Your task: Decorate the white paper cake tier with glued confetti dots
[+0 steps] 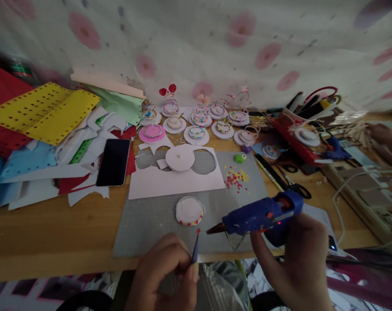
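My left hand (pixel 168 272) is closed on a pair of tweezers (pixel 195 250), whose tip carries a tiny red piece (pixel 198 231). In my right hand (pixel 301 259) is a blue glue gun (pixel 254 214), its nozzle pointing left, close to that red piece. Just beyond the tweezer tip a round white paper disc (pixel 189 208) lies on the grey cutting mat (pixel 144 233). Red and yellow bits line its near edge. A loose pile of red and yellow pieces (pixel 236 179) is spread farther back on the mat.
A cut white sheet (pixel 176 185) covers part of the mat. Decorated paper discs (pixel 196 134) stand in rows behind it. Paper scraps (pixel 86 125) and a phone (pixel 113 163) lie left. Scissors (pixel 301 191), a pen cup (pixel 296 116) and a white cable (pixel 338 203) are at right.
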`<state>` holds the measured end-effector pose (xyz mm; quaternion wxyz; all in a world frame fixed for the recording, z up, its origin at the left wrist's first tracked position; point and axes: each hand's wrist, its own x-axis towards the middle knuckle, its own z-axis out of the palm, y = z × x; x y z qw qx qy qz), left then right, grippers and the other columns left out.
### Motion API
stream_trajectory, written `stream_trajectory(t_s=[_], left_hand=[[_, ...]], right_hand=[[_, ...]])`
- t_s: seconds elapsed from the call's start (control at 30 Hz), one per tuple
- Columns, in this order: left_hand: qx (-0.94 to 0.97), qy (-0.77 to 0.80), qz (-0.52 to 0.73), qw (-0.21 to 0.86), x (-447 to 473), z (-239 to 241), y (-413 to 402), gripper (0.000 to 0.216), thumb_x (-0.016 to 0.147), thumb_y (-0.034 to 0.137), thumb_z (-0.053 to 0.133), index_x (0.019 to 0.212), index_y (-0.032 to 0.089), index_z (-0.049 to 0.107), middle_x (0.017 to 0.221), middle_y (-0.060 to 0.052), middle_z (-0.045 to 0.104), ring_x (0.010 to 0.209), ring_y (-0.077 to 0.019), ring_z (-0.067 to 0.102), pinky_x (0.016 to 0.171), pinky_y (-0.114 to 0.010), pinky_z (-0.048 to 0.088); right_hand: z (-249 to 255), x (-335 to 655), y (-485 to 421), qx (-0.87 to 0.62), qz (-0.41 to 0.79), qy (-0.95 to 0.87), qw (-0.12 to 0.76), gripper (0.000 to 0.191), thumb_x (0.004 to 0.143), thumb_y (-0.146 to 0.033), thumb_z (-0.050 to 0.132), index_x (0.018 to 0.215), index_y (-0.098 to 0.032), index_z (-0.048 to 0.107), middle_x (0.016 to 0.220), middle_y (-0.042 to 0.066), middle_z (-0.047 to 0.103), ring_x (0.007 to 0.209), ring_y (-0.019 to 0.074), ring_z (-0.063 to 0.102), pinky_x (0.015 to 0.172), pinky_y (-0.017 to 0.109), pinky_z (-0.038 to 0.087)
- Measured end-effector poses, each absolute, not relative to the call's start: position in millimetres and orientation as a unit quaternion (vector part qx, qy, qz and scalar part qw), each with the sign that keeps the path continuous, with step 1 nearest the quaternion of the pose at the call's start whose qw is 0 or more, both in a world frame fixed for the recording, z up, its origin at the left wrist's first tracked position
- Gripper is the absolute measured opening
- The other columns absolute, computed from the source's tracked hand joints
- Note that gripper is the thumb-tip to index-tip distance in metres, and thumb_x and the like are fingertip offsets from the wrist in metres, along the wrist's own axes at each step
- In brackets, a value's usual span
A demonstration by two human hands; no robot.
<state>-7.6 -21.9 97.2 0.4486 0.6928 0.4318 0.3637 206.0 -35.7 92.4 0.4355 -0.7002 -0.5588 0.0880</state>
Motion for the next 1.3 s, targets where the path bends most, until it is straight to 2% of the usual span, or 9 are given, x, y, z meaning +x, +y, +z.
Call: stream_trajectory(t_s=[0.1, 0.8, 1.1, 1.3], left_hand=[[0.694, 0.429, 0.369, 0.446, -7.2, 99.5, -21.8, 0.024, 0.086, 0.011, 0.047, 0.064, 0.020, 0.047, 0.061, 0.004, 0.045, 0.058, -0.0095, 0.047, 0.056, -0.021, 0.038], [0.695, 0.419, 0.364, 0.458, -13.1, 101.6, -17.4, 0.022, 0.084, 0.008, 0.047, 0.065, 0.020, 0.046, 0.062, 0.004, 0.047, 0.058, -0.0097, 0.049, 0.056, -0.021, 0.039], [0.674, 0.417, 0.369, 0.485, -11.6, 101.5, -15.8, 0.023, 0.085, 0.012, 0.049, 0.063, 0.019, 0.053, 0.062, 0.001, 0.053, 0.057, -0.0105, 0.053, 0.055, -0.021, 0.042], [0.650, 0.414, 0.373, 0.517, -11.0, 104.5, -15.0, 0.024, 0.086, 0.013, 0.047, 0.064, 0.019, 0.056, 0.063, 0.001, 0.056, 0.060, -0.0111, 0.055, 0.058, -0.021, 0.043]], right_hand=[[95.8, 205.9, -32.9, -0.706, 0.083, -0.567, 0.417, 0.026, 0.070, -0.022, 0.067, 0.066, -0.023, 0.042, 0.053, -0.006, 0.039, 0.044, 0.0092, 0.034, 0.036, 0.020, 0.029], [104.5, 196.8, -29.6, -0.706, 0.079, -0.578, 0.402, 0.021, 0.069, -0.019, 0.067, 0.066, -0.023, 0.047, 0.051, -0.006, 0.043, 0.042, 0.0092, 0.038, 0.033, 0.019, 0.031], [102.9, 197.8, -32.0, -0.713, 0.070, -0.568, 0.405, 0.027, 0.066, -0.023, 0.072, 0.064, -0.024, 0.045, 0.049, -0.006, 0.044, 0.040, 0.0093, 0.037, 0.031, 0.019, 0.031], [107.5, 193.4, -33.0, -0.725, 0.079, -0.551, 0.405, 0.024, 0.067, -0.024, 0.072, 0.068, -0.023, 0.048, 0.052, -0.006, 0.044, 0.041, 0.0093, 0.036, 0.033, 0.021, 0.030]])
